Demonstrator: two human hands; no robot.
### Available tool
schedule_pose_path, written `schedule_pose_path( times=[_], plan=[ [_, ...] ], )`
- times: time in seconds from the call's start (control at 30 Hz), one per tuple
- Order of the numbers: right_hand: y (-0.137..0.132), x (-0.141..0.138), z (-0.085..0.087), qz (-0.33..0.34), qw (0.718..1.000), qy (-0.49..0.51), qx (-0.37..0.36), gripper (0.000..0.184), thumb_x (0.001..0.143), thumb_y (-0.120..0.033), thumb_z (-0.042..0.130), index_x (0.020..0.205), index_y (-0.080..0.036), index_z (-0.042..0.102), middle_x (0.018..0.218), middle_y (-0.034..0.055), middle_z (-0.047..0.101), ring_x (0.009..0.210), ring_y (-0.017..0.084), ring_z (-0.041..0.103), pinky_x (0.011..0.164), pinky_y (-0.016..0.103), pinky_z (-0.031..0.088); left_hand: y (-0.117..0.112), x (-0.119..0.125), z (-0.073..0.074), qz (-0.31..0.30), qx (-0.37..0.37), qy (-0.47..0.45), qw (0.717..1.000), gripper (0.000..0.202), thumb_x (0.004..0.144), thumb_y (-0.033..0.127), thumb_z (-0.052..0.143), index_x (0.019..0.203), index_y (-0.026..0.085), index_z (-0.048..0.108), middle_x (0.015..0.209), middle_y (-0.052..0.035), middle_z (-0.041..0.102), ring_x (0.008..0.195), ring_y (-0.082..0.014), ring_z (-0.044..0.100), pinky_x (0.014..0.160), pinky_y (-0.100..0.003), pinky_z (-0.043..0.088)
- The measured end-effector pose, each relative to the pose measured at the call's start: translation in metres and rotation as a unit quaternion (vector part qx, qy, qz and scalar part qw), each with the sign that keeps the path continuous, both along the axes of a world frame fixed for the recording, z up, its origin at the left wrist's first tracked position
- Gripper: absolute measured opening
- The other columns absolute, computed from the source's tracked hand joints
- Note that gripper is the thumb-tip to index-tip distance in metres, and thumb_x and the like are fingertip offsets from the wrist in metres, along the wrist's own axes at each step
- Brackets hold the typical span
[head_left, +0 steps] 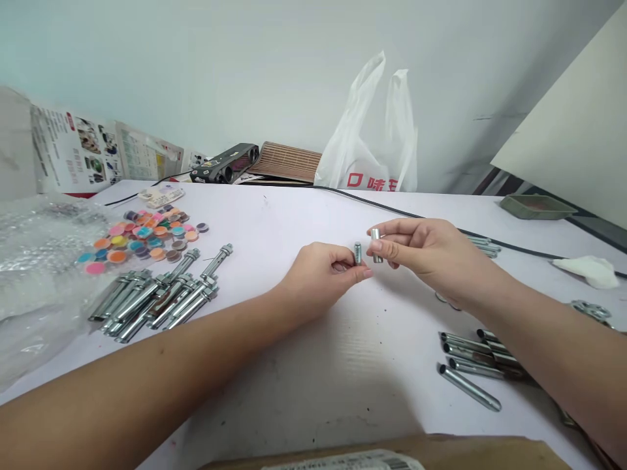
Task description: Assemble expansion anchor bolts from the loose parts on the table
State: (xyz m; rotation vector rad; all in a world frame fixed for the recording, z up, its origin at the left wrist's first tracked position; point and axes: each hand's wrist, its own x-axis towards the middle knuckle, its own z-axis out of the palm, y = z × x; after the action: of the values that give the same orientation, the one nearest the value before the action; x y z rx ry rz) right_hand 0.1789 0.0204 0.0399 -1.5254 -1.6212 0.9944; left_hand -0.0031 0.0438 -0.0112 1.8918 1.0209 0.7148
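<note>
My left hand (318, 277) is over the middle of the white table, pinching a small bolt (357, 251) whose threaded end points up; its lower part is hidden by my fingers. Just to the right, my right hand (424, 245) grips a short, shiny metal sleeve (376, 245) between thumb and fingers, also upright. Bolt and sleeve are close together, with a small gap between them. Under my right forearm lie several loose metal tubes (470, 386), partly hidden by the arm. More metal rods (484, 245) show behind my right wrist.
At left lie a pile of assembled expansion bolts (159, 297), several coloured caps (142, 238) and clear plastic wrap (44, 274). A white bag (362, 143) stands at the back. A black cable (382, 204), green tray (537, 206) and white tissue (588, 269) are right; cardboard (465, 450) is in front.
</note>
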Motion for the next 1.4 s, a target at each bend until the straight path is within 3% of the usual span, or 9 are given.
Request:
schedule_pose_path(
  times=[0.1,0.2,0.43,0.6,0.7,0.97,1.13,1.4],
  plan=[
    [0.000,-0.001,-0.001,-0.043,0.999,0.013,0.009,0.041,0.071,-0.047,0.073,0.100,-0.019,0.066,0.065,0.0025,0.060,0.062,0.014,0.055,0.053,0.024,0.041,0.002,0.002,-0.001,-0.006,0.061,0.063,0.996,0.024,0.080,0.040,0.057,0.071,0.019,0.066,0.061,0.0030,0.052,0.061,-0.0113,0.043,0.058,-0.025,0.034],
    [0.000,-0.001,-0.004,-0.017,0.999,0.021,0.021,0.039,0.074,-0.047,0.071,0.102,-0.021,0.065,0.073,0.0039,0.065,0.071,0.016,0.059,0.063,0.027,0.047,0.001,0.004,0.000,-0.014,0.106,0.102,0.989,0.023,0.080,0.037,0.056,0.066,0.020,0.062,0.060,0.0029,0.050,0.060,-0.0115,0.043,0.058,-0.025,0.032],
    [0.000,0.003,-0.011,0.009,0.998,0.024,0.058,0.036,0.081,-0.050,0.063,0.106,-0.025,0.062,0.097,0.0041,0.068,0.087,0.019,0.062,0.073,0.031,0.049,0.002,0.003,-0.001,-0.015,0.116,0.116,0.986,0.026,0.081,0.038,0.055,0.062,0.019,0.058,0.058,0.0029,0.047,0.059,-0.0121,0.042,0.056,-0.026,0.031],
    [-0.003,0.007,0.001,0.068,0.972,-0.147,0.170,0.027,0.086,-0.041,0.056,0.109,-0.028,0.065,0.103,0.0016,0.066,0.095,0.020,0.060,0.070,0.030,0.048,0.002,0.003,-0.001,-0.018,0.119,0.106,0.987,0.027,0.081,0.037,0.053,0.061,0.019,0.055,0.057,0.0034,0.046,0.061,-0.0122,0.043,0.057,-0.026,0.032],
    [-0.004,0.011,0.008,0.139,0.948,-0.230,0.171,0.025,0.086,-0.035,0.055,0.107,-0.030,0.067,0.107,-0.0016,0.066,0.099,0.020,0.059,0.074,0.030,0.049,0.001,0.003,0.000,-0.015,0.110,0.102,0.989,0.026,0.081,0.036,0.054,0.061,0.019,0.056,0.058,0.0032,0.048,0.061,-0.0122,0.043,0.058,-0.025,0.032],
    [-0.007,0.006,0.012,0.162,0.957,-0.196,0.137,0.014,0.085,-0.033,0.057,0.096,-0.027,0.064,0.097,-0.0029,0.066,0.084,0.015,0.060,0.073,0.028,0.047,0.001,0.004,-0.002,-0.008,0.106,0.098,0.989,0.027,0.080,0.038,0.054,0.061,0.019,0.057,0.059,0.0029,0.050,0.061,-0.0120,0.043,0.057,-0.026,0.032],
    [-0.010,0.004,0.017,0.124,0.956,-0.217,0.151,0.013,0.081,-0.027,0.059,0.090,-0.028,0.069,0.089,-0.0023,0.068,0.074,0.016,0.060,0.063,0.030,0.045,0.001,0.004,-0.002,-0.011,0.116,0.102,0.988,0.027,0.080,0.038,0.053,0.062,0.019,0.060,0.059,0.0021,0.049,0.061,-0.0126,0.043,0.058,-0.026,0.033],
    [-0.009,-0.005,0.012,0.171,0.957,-0.183,0.147,0.014,0.084,-0.029,0.058,0.088,-0.027,0.072,0.088,-0.0032,0.069,0.081,0.016,0.061,0.073,0.030,0.047,0.000,0.004,-0.002,-0.018,0.124,0.085,0.988,0.020,0.081,0.031,0.054,0.081,0.023,0.072,0.066,0.0024,0.059,0.064,-0.0120,0.049,0.060,-0.025,0.037]
  ],
)
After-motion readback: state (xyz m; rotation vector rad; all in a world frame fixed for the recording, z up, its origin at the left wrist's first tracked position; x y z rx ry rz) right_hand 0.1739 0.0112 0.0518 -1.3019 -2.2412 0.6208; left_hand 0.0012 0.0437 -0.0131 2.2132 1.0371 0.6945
